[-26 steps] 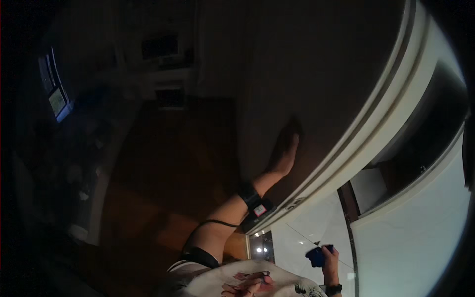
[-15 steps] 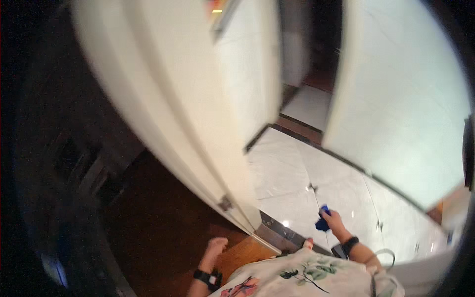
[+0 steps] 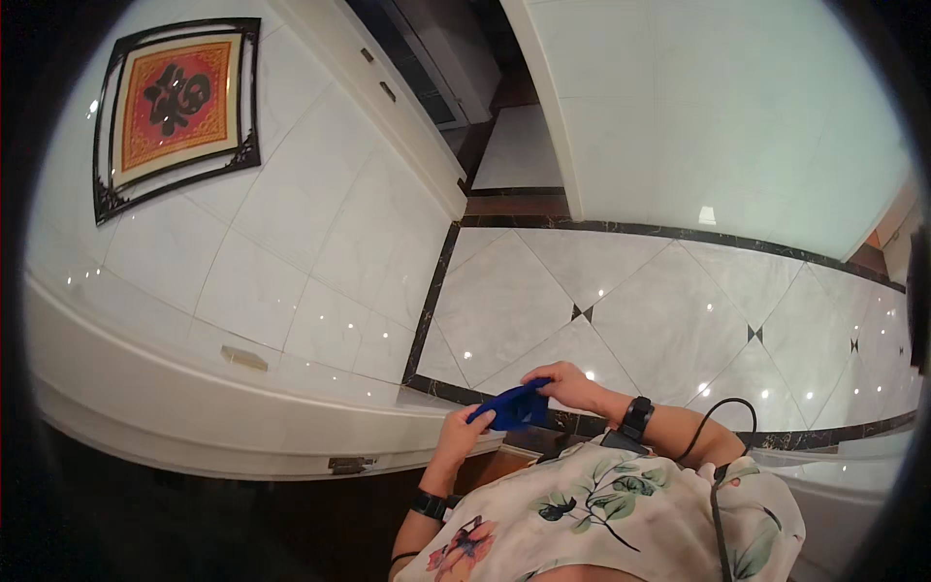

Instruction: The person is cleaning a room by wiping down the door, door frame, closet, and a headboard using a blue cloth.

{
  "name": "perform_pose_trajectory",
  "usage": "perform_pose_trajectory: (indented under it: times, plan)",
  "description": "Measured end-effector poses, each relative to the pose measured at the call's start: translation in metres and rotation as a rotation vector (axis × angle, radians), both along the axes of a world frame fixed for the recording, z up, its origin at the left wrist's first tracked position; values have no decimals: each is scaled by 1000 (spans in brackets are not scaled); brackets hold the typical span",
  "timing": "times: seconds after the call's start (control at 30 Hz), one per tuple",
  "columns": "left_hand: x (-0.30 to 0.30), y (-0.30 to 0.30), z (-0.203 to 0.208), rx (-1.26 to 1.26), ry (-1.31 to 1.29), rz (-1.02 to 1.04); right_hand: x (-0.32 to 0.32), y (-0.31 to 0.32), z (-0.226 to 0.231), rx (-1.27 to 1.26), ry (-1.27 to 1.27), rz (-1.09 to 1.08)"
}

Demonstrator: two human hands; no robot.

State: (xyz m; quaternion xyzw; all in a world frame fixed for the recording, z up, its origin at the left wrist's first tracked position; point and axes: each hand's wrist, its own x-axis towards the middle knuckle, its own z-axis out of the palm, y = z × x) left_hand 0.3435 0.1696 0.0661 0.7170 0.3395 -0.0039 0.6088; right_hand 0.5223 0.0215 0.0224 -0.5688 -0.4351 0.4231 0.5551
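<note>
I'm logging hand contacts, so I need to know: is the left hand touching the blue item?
Touching. The head view shows the left hand gripping the left end of the blue item, its thumb overlapping the edge.

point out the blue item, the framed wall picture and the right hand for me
blue item (image 3: 516,407): head view, the middle of its visible blue surface.
framed wall picture (image 3: 177,102): head view, the middle of its red panel.
right hand (image 3: 574,386): head view, the back of the hand.
</note>
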Motion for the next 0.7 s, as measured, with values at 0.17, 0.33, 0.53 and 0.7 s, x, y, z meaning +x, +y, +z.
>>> perform_pose_trajectory:
  times: [0.17, 0.33, 0.53, 0.7]
  plan:
    - [66, -28, 42, 328, 46, -105, 43, -37, -15, -157, -149, -379]
    - [132, -31, 49, -51, 20, -52, 55, -43, 7, -38, 672, -191]
    - [198, -16, 31, -182, -31, -436, 92, -41, 8, -106, 377, -294]
    - [247, 13, 29, -235, 71, -600, 124, -45, 15, -212, 3, -580]
